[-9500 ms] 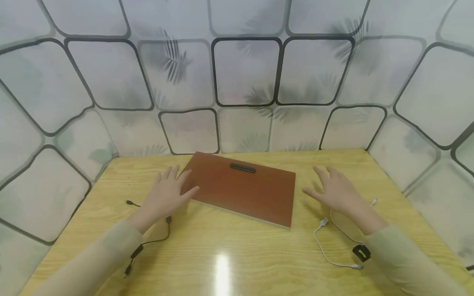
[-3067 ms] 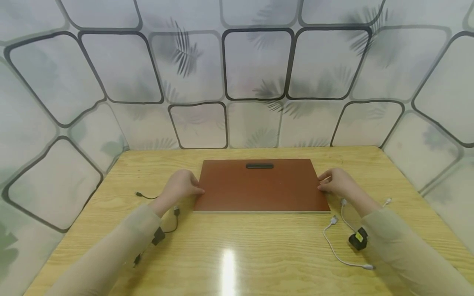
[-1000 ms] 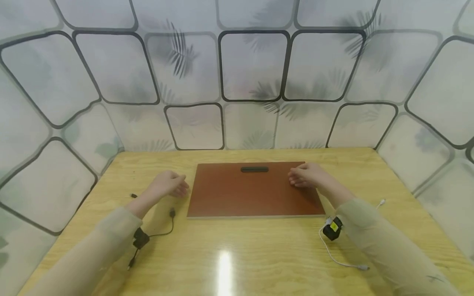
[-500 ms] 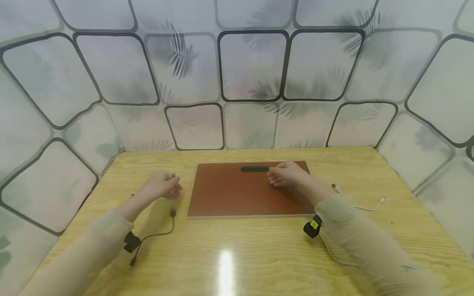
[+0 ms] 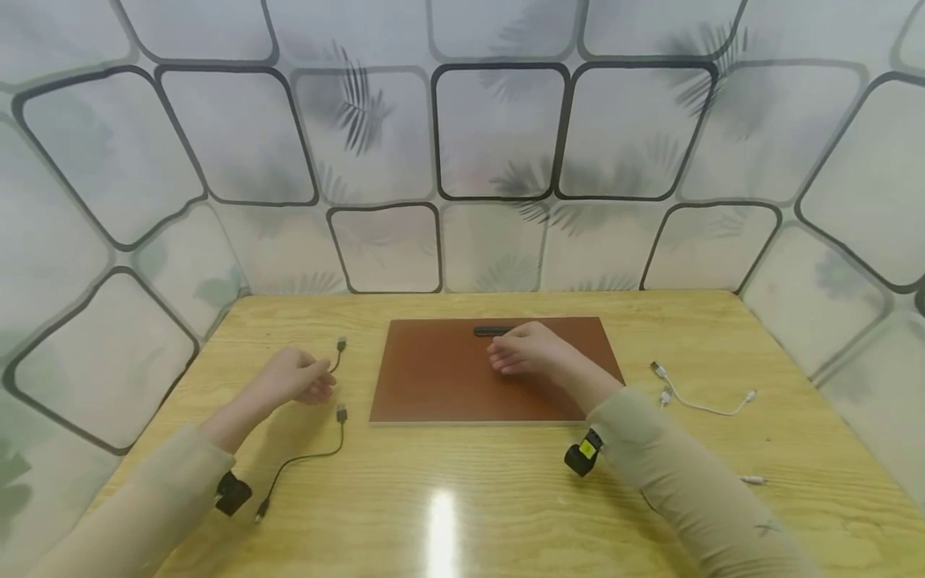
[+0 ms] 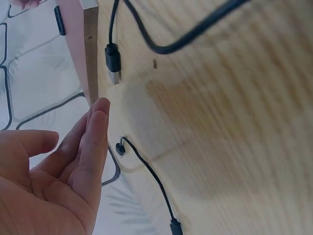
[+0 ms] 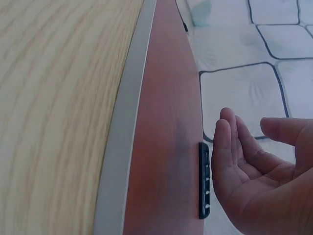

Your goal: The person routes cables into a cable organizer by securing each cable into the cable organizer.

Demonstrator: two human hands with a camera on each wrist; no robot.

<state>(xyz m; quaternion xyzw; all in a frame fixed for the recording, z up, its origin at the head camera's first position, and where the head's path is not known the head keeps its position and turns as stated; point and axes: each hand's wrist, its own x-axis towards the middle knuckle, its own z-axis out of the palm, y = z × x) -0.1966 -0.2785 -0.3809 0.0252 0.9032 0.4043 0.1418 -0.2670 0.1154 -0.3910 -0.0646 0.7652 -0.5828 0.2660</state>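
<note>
A reddish-brown board [image 5: 433,377] with a pale edge lies square to me in the middle of the wooden table. A short black notched strip [image 5: 491,331] sits near its far edge. My right hand [image 5: 531,349] hovers above the board, overlapping the strip's right end in the head view. Its fingers are loosely bent with the thumb apart, and hold nothing in the right wrist view. My left hand [image 5: 292,377] hovers left of the board, fingers relaxed and holding nothing. Beneath and beside it lie two black cables; the nearer cable [image 5: 311,456] shows fully, the farther cable [image 5: 338,353] partly hidden.
White cables [image 5: 704,407] lie right of the board, partly covered by the right sleeve [image 5: 672,466]. Black wrist cameras hang below both sleeves. A patterned curtain [image 5: 491,128] surrounds the table [image 5: 405,498] at the back and sides.
The board went from skewed to straight, held by both hands at its sides, which then let go. My right hand moved left across it toward the strip; my left hand drew back leftward.
</note>
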